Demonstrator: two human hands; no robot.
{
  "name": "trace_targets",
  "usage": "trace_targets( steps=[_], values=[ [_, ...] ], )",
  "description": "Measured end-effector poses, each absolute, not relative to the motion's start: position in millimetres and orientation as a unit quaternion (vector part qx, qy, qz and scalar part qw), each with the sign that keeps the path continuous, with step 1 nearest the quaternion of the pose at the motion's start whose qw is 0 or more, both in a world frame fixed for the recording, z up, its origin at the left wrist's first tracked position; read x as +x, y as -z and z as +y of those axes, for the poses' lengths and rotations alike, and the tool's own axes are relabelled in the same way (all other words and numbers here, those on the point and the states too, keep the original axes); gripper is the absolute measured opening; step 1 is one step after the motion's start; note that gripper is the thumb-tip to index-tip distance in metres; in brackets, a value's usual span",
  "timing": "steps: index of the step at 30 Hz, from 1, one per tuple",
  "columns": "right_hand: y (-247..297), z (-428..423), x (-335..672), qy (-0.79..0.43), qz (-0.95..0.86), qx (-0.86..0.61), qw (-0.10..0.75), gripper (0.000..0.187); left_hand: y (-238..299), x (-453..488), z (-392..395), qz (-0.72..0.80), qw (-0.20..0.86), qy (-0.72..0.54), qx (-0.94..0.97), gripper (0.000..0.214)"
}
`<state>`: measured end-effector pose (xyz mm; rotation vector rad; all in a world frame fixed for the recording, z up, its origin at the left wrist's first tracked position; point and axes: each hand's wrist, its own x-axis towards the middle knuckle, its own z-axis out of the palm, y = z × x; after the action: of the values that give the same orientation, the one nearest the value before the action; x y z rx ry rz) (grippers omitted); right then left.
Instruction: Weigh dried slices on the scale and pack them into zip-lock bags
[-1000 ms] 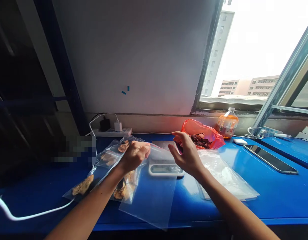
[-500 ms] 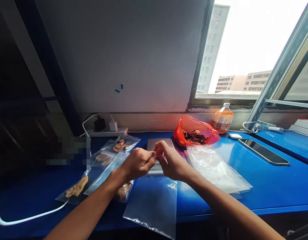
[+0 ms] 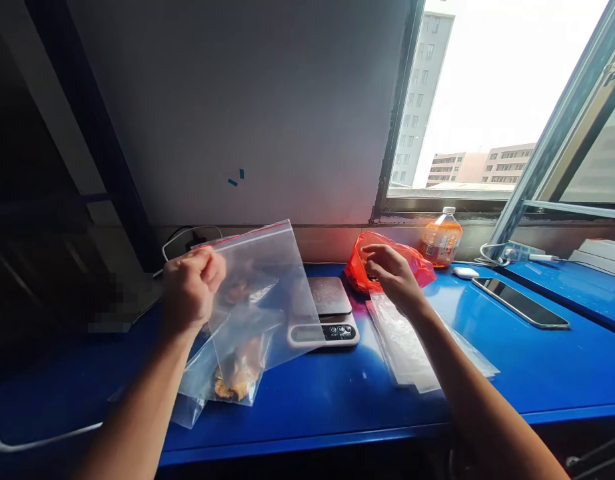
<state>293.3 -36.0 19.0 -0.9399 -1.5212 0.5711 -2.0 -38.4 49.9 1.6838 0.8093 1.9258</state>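
My left hand [image 3: 194, 283] is closed on the top corner of a clear zip-lock bag [image 3: 280, 267] with a red line along its seal. The bag hangs slanted, with nothing visible inside, in front of filled bags and part of a kitchen scale [image 3: 332, 297]. My right hand [image 3: 392, 273] holds nothing; its fingers are loosely bent and apart, in front of a red plastic bag [image 3: 356, 267]. That hand hides most of the dark dried pieces in the red bag. Below it lies a stack of clear bags [image 3: 407, 357].
Clear bags of brown dried pieces [image 3: 240, 377] lie on the blue table [image 3: 297, 407] at left. A drink bottle [image 3: 442, 240], a white case [image 3: 466, 273] and a phone [image 3: 522, 303] are at right. A white cable [image 3: 47, 437] crosses the left side.
My hands have drawn apart from above the scale. The left has carried the zip-lock bag up and leftward; the right has let go and moved right to the red bag.
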Motion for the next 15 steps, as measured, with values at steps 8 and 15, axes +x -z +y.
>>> trace_targets(
  steps=[8,15],
  values=[
    [-31.2,-63.7,255.5,-0.385,-0.599,-0.353,0.607,0.027,-31.4,24.3,-42.2,0.382,0.247,-0.376,0.807,0.040],
    [-43.3,-65.9,385.1,-0.288,-0.451,-0.507,0.676,0.007,-15.2,-6.7,-11.1,0.534,0.077,-0.107,0.835,0.026]
  ],
)
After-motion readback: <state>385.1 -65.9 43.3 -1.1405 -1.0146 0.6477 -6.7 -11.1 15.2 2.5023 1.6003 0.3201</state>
